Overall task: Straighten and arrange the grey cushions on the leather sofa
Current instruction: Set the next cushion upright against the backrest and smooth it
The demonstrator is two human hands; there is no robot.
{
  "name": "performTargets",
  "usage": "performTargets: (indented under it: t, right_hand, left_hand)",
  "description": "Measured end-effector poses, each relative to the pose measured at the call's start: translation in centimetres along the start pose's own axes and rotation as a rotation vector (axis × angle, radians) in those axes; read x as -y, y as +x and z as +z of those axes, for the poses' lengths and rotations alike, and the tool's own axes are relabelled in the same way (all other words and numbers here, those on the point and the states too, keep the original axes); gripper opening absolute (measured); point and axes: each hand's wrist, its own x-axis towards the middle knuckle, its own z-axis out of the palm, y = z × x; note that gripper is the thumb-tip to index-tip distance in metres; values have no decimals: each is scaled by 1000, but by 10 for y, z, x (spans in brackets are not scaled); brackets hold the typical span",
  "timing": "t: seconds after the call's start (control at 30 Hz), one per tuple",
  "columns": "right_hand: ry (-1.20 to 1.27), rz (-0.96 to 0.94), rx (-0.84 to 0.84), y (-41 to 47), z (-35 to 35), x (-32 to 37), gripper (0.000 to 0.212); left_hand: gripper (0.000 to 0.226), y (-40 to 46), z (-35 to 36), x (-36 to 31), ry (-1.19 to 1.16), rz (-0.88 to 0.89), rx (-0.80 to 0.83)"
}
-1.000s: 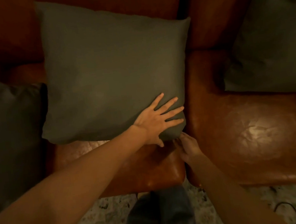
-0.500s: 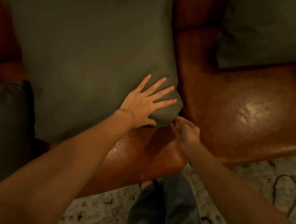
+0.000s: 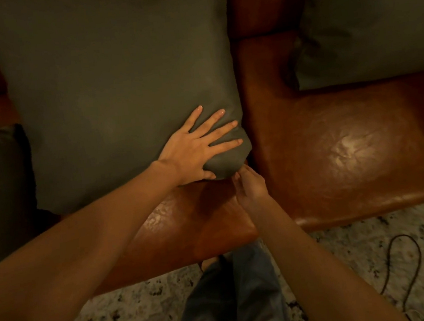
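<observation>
At the middle cushion's near corner, left hand flat, released; right hand's grip indiscernible, fingertips hidden.

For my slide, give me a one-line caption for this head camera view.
Left hand flat on the middle grey cushion, right hand at its lower corner, on a brown leather sofa.

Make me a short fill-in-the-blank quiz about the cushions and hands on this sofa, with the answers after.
1. The left hand lies flat with fingers spread on the ____ grey cushion.
2. The right hand reaches that cushion's lower ____ corner.
3. The sofa is covered in brown ____.
4. A dark cable lies on the ____.

Answers: middle; right; leather; rug
</observation>
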Motion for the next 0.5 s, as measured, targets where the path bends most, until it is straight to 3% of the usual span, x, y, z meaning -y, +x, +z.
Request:
performTargets:
  t: [0.23,0.37,0.5]
  right_hand:
    - [-168,-36,173,4,0,7,33]
    - [-633,-63,301,15,-15,17,32]
    - [-1355,-499,345,28,-45,35,27]
  left_hand:
    - [95,-1,0,0,9,-1,0]
    - [95,-2,0,1,7,-4,-18]
    - [95,-2,0,-1,1,-2,4]
